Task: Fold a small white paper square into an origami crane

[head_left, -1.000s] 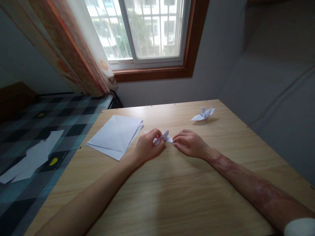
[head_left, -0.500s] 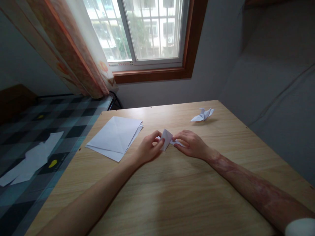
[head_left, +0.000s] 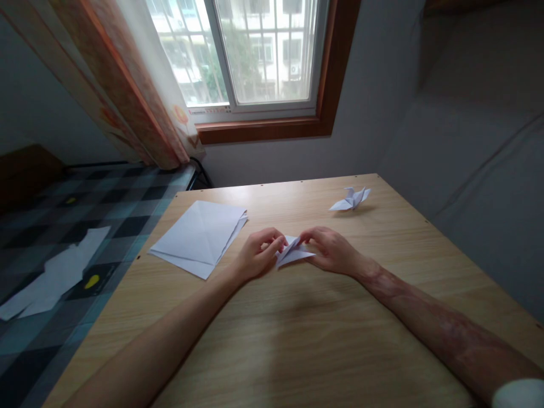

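A small folded white paper piece [head_left: 292, 253] lies on the wooden table [head_left: 297, 334] between my hands. My left hand [head_left: 258, 255] pinches its left end with curled fingers. My right hand [head_left: 329, 249] presses and pinches its right side, fingers bent over the top edge. The piece now shows a pointed flat flap toward me. Both forearms rest on the table.
A stack of creased white sheets [head_left: 199, 235] lies left of my hands. A finished paper bird [head_left: 351, 200] sits at the far right of the table. A bed with a checked cover [head_left: 63, 238] and loose white paper [head_left: 51, 275] stands to the left. The window [head_left: 250, 51] is ahead.
The paper piece was turned and flattened between my fingers: a flap stood upright half a second ago and now lies down pointing toward me. Both hands stayed in place.
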Demonstrator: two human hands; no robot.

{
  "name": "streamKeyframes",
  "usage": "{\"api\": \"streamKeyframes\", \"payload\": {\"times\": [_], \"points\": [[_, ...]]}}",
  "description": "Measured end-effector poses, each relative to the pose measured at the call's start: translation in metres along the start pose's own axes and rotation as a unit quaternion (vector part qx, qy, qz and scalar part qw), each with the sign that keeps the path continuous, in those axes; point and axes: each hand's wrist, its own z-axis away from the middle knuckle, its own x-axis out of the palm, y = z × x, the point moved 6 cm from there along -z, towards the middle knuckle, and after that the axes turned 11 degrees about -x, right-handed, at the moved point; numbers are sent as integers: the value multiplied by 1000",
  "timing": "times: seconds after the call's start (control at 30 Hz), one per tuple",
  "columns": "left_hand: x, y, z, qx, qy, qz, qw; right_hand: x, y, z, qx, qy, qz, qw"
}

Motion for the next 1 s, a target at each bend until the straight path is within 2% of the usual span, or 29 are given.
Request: {"api": "streamKeyframes", "payload": {"times": [0.17,0.4,0.57,0.83,1.0], "points": [[4,6,2,44,0,-32,999,0,0,0,-12,-12,-2,1000],[2,-4,-1,28,69,-110,991,0,-16,-6,-88,-33,7,996],[-1,-11,-3,-11,71,-64,995,-2,-23,-5,-104,-45,27,993],[-8,-18,-7,-48,91,-9,995,3,-24,-5,-117,-93,-44,988],[-10,-18,-10,-61,85,11,994,3,-23,-5,-125,-111,-44,985]]}}
